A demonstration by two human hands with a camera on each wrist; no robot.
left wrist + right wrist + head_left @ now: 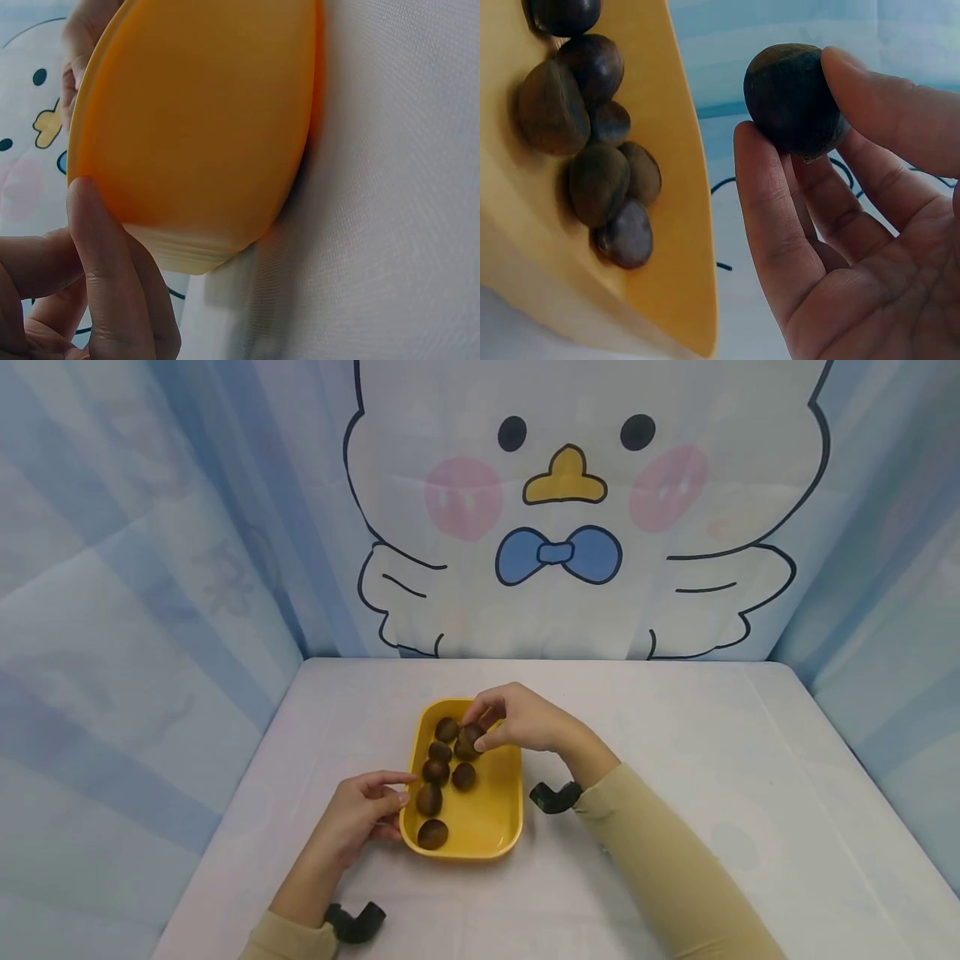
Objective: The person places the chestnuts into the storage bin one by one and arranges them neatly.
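Several brown chestnuts (435, 771) lie in a yellow tray (491, 806), mostly along its left side. My right hand (525, 718) pinches one chestnut (791, 97) between thumb and fingertips, above the far part of the tray. In the right wrist view this nut is clear of the others and of the tray wall. My left hand (367, 810) is at the tray's left edge. One fingertip (88, 202) rests against the outer wall near the rim in the left wrist view; its other fingers are partly hidden behind that one.
The tray stands on a white table (675, 843) with rounded far corners. Behind it hangs a curtain (555, 610) with a cartoon bird, and more pale blue cloth encloses both sides. A black wrist mount (555, 797) sits on the right wrist, another (356, 922) on the left.
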